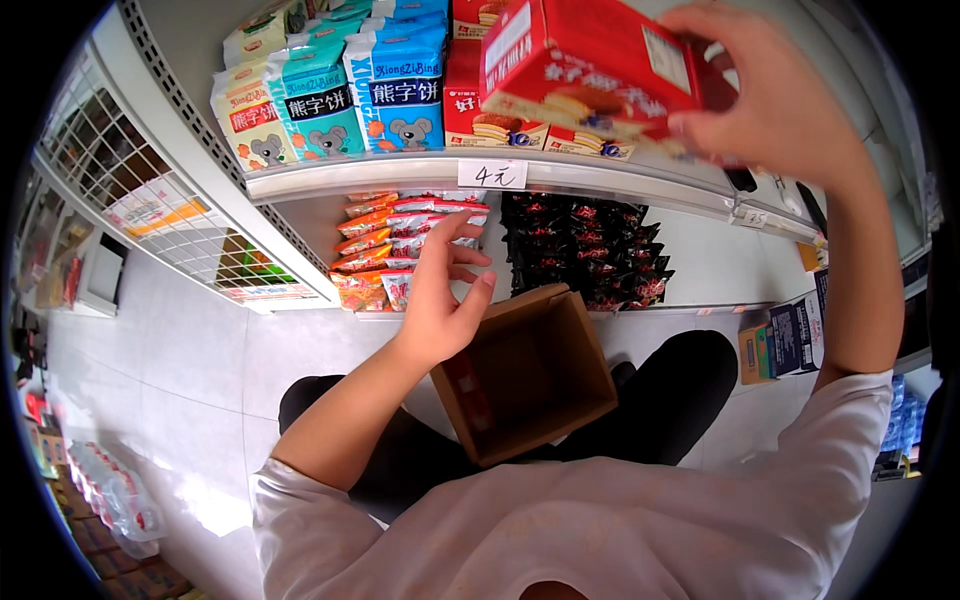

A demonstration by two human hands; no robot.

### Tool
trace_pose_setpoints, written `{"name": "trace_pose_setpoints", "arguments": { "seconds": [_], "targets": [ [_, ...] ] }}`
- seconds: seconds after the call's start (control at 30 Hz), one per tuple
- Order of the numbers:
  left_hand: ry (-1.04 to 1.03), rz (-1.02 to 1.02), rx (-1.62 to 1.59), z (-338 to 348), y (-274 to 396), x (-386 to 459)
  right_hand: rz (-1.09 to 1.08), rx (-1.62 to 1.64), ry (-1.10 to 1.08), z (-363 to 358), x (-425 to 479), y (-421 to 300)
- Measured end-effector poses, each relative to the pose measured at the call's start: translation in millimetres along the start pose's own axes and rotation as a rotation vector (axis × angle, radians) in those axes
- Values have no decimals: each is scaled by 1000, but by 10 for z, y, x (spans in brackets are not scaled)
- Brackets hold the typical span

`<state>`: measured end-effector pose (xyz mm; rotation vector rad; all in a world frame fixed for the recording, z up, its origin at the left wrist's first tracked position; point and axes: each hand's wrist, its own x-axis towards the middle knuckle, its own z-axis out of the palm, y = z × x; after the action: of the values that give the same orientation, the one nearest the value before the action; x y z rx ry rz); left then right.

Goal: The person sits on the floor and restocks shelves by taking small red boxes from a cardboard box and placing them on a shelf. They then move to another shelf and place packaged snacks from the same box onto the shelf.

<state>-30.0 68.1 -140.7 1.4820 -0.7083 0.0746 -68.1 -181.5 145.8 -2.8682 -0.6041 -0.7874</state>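
Note:
My right hand (780,97) grips the right end of a red snack-cake box (600,67), which is tilted above the front of the upper shelf. Behind and below it, more red cake boxes (491,112) stand on that shelf. My left hand (450,292) is raised with its fingers apart and nothing in it, in front of the lower shelf. Just right of and below this hand, an open-topped cardboard carton (532,375) rests between my legs; its inside is dark, with a red strip along the left wall. Blue biscuit bags (405,90) stand left of the red boxes.
The metal shelf edge (345,178) with a handwritten price tag (492,174) crosses the view. Below it are orange snack packets (364,289) and black snack packets (585,247). A wire mesh panel (150,165) is at the left. Cartons (787,337) stand at the right, bottled drinks (112,487) lower left.

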Motion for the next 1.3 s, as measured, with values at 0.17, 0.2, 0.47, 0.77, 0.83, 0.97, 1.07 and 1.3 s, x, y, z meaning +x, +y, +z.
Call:
{"name": "trace_pose_setpoints", "arguments": {
  "seconds": [0.17, 0.2, 0.47, 0.77, 0.83, 0.97, 1.07, 1.3],
  "targets": [
    [-58, 106, 247, -19, 27, 31, 24, -365, -263, -136, 635, -79],
    [-76, 153, 332, -29, 41, 34, 78, -362, -310, -90, 771, -63],
    [-257, 201, 576, -88, 135, 41, -13, -296, -446, 251, 1339, 470],
    [-313, 255, 617, -143, 180, 81, -7, -170, -568, 413, 1612, 837],
    [-312, 263, 623, -148, 179, 85, -30, -163, -516, 468, 1596, 901],
    [-311, 280, 642, -157, 174, 86, -74, -45, -430, 615, 1576, 1034],
    [-330, 285, 645, -143, 161, 95, -51, 87, -347, 732, 1539, 1103],
    [-363, 303, 671, -104, 135, 79, -14, 135, -149, 1042, 1340, 1010]
  ]
}}
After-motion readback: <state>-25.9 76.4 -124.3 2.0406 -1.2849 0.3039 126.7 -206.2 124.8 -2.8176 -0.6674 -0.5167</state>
